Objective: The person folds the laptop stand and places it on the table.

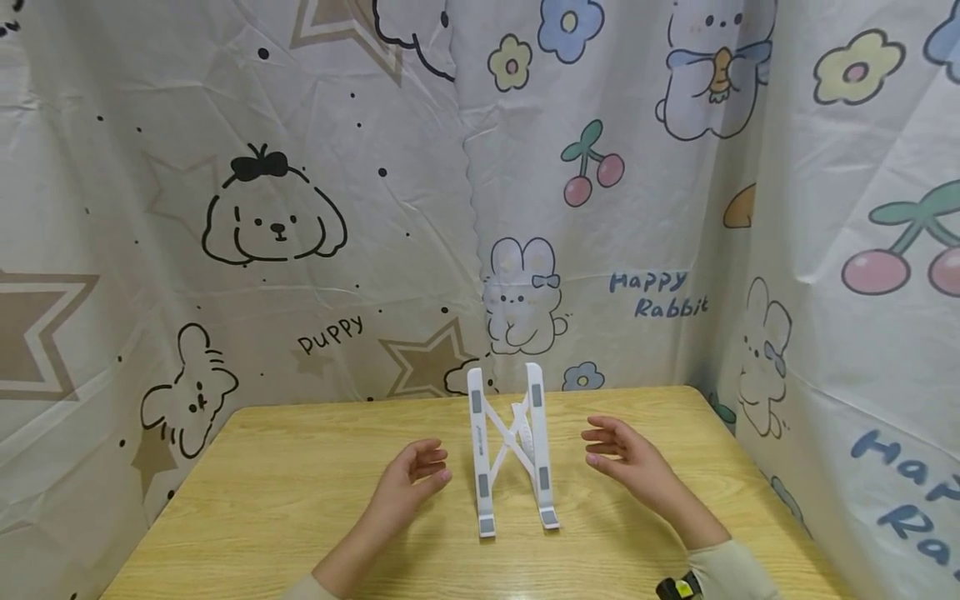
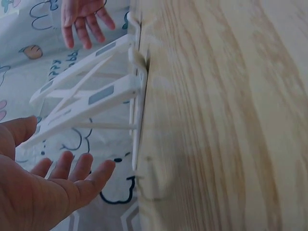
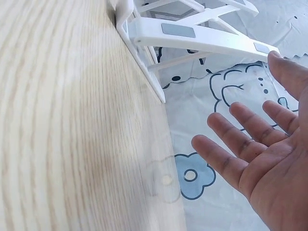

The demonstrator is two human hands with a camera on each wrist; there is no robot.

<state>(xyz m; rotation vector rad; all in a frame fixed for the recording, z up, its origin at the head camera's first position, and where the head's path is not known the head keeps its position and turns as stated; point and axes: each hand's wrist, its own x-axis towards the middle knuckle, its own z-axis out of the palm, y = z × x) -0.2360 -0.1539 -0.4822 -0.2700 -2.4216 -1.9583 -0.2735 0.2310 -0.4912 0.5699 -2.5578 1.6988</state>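
A big cloth [image 1: 420, 208] with puppies, rabbits and stars hangs behind the table, and its top is cut off. The yellow wood table [image 1: 300, 508] is cut off at the bottom. On it, between the two hands, is a white folding stand [image 1: 510, 439]. Its two long bars run from near the person to far away. The low ends, with little lips, point at the person; the high ends tip up toward the cloth. Thin bars cross like an X, partly hidden behind the right-side bar. Writing on the left-side bar is too tiny to read. The left hand [image 1: 408, 479] and right hand [image 1: 630, 458] are near the stand, fingers loose, holding nothing. The right sleeve [image 1: 735, 573] and a black thing [image 1: 678, 587] at that wrist are cut off.
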